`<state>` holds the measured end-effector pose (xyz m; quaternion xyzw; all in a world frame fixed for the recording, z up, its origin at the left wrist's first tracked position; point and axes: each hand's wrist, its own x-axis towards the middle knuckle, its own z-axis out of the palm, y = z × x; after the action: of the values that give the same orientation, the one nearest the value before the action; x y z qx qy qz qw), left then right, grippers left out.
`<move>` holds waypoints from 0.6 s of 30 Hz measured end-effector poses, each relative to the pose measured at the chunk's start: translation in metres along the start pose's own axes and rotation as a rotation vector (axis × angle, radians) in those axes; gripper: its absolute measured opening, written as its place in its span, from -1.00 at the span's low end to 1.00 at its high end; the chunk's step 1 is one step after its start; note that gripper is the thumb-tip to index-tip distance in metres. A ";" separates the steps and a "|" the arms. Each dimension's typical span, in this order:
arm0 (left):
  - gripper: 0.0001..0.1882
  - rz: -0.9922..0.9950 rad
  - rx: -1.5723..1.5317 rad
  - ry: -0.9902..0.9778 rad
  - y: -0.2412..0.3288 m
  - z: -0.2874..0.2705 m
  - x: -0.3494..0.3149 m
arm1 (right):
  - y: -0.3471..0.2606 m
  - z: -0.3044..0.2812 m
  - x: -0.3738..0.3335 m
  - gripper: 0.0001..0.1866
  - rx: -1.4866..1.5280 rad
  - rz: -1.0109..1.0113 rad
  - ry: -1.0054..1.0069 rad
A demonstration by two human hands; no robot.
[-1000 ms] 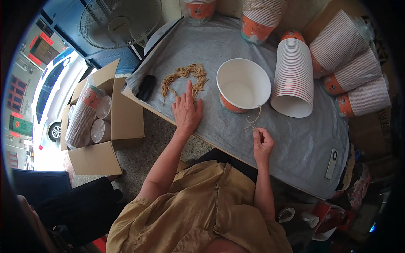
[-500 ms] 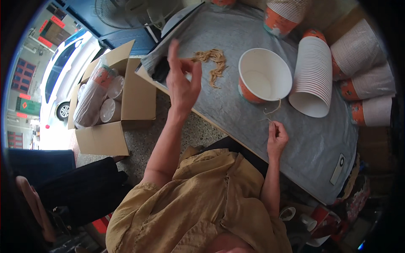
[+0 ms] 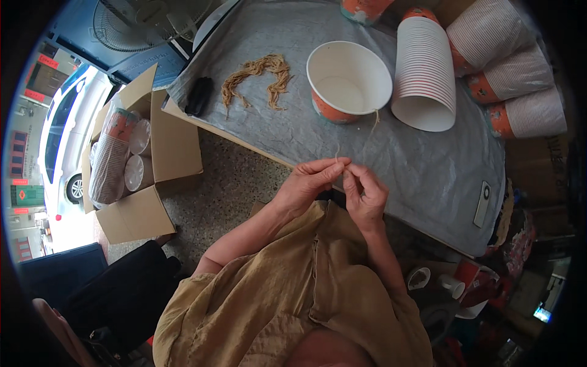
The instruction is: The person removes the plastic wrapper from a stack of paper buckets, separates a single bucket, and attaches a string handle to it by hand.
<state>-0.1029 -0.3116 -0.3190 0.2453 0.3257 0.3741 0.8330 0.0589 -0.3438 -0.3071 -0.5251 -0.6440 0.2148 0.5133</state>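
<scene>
Tan string [image 3: 337, 151]: between the two hands, over the near edge of the grey sheet [image 3: 428, 189].
Left hand [image 3: 302, 188]: thumb and forefinger pinch the string, tips touching the other hand's.
Right hand [image 3: 368, 199]: thumb and forefinger pressed together on the string too, the other fingers curled.
Hidden: the length of string inside the pinch, covered by the fingertips.
Hard to make out: a faint strand hanging from the tub's rim toward the hands; I cannot tell whether it joins the pinched piece.
Cut off: the fan [image 3: 131, 24] and an orange cup [image 3: 365, 8], both at the upper edge.
String's direction: its short free end points away from the person, long axis leading from the fingertips toward the sheet's far side.
Tub [image 3: 336, 109]: white inside, orange outside, upright beyond the hands.
String bundle [image 3: 269, 66]: bent in an arch left of the tub, open toward the person.
</scene>
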 end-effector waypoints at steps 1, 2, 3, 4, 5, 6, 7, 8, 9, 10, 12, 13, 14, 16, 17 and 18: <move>-0.74 0.010 0.006 0.016 0.001 0.001 0.001 | 0.000 -0.001 -0.003 -0.91 -0.009 0.003 0.005; -0.74 0.002 0.004 0.006 -0.001 0.002 0.000 | -0.001 -0.002 -0.005 -0.91 0.008 0.028 -0.005; -0.75 0.014 0.005 0.028 -0.003 0.003 0.000 | -0.002 -0.002 -0.008 -0.91 0.024 0.055 -0.012; -0.76 0.025 0.006 0.050 -0.006 0.003 0.000 | -0.005 -0.001 -0.007 -0.91 0.064 0.045 0.017; -0.77 0.034 0.007 0.073 -0.008 0.004 -0.001 | -0.006 -0.001 -0.010 -0.91 0.106 0.090 0.002; -0.77 0.024 0.004 0.063 -0.010 0.005 -0.001 | -0.006 -0.002 -0.013 -0.91 0.149 0.133 -0.015; -0.77 0.048 -0.036 0.095 -0.011 0.006 -0.001 | -0.005 -0.003 -0.016 -0.91 0.167 0.173 -0.032; -0.77 0.071 -0.076 0.130 -0.012 0.006 -0.002 | -0.005 -0.005 -0.016 -0.91 0.157 0.181 -0.027; -0.75 0.092 -0.064 0.142 -0.011 0.003 0.000 | -0.006 -0.004 -0.016 -0.91 0.145 0.177 -0.015; -0.75 0.109 -0.034 0.140 -0.010 0.001 0.002 | -0.007 -0.005 -0.017 -0.91 0.134 0.173 -0.004; -0.77 0.138 0.000 0.128 -0.008 -0.004 0.005 | -0.008 -0.006 -0.022 -0.91 0.151 0.184 0.006; -0.77 0.132 0.000 0.127 -0.006 -0.004 0.004 | -0.009 -0.007 -0.023 -0.90 0.154 0.191 0.003; -0.76 0.139 0.018 0.139 -0.003 -0.003 0.003 | -0.009 -0.008 -0.025 -0.90 0.157 0.197 -0.002; -0.76 0.152 0.034 0.153 -0.002 0.000 0.004 | -0.008 -0.007 -0.028 -0.90 0.181 0.229 -0.003; -0.74 0.159 0.025 0.153 -0.002 0.001 0.004 | -0.007 -0.006 -0.031 -0.89 0.207 0.260 -0.003; -0.73 0.168 0.016 0.156 -0.002 0.001 0.004 | -0.007 -0.007 -0.033 -0.89 0.210 0.258 -0.008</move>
<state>-0.0988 -0.3099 -0.3209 0.2485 0.3708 0.4578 0.7689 0.0590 -0.3776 -0.3133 -0.5463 -0.5471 0.3471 0.5308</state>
